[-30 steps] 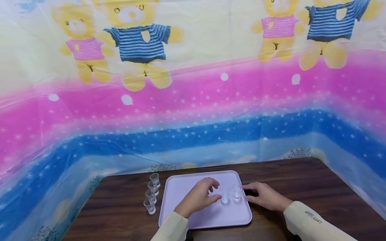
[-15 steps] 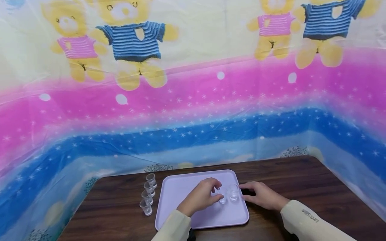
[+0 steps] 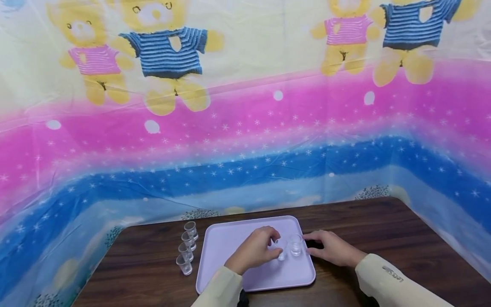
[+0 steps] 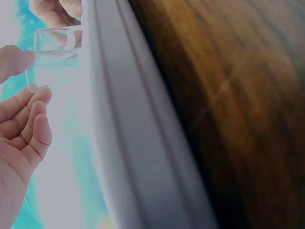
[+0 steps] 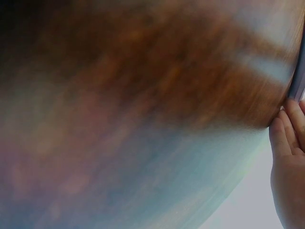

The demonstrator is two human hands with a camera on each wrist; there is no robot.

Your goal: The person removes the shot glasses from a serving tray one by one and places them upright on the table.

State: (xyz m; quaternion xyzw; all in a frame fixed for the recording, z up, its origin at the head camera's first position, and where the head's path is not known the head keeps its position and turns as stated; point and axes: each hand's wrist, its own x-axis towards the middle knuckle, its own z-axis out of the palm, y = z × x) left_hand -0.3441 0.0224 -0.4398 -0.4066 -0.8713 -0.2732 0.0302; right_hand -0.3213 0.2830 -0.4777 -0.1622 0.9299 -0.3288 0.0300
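Note:
In the head view, my left hand point(image 3: 256, 248) is over the lilac tray point(image 3: 226, 256). Its thumb and fingers pinch the rim of a small clear cup point(image 3: 281, 255); the left wrist view shows this cup point(image 4: 55, 57) side-on, partly cut off by the tray's edge. A second clear cup point(image 3: 296, 246) stands just right of it on the tray. My right hand point(image 3: 333, 248) lies at the tray's right edge, close to that second cup, its fingers fairly straight. In the right wrist view the right hand's fingertips touch the tray's side.
Several small clear cups point(image 3: 186, 252) stand in a row on the dark wooden table point(image 3: 134, 264), left of the tray. Behind the table hangs a cloth point(image 3: 238, 123) printed with teddy bears.
My left hand has closed in on the left cup and now pinches it. My right hand stays at the tray's right edge. The whole view has shifted slightly left.

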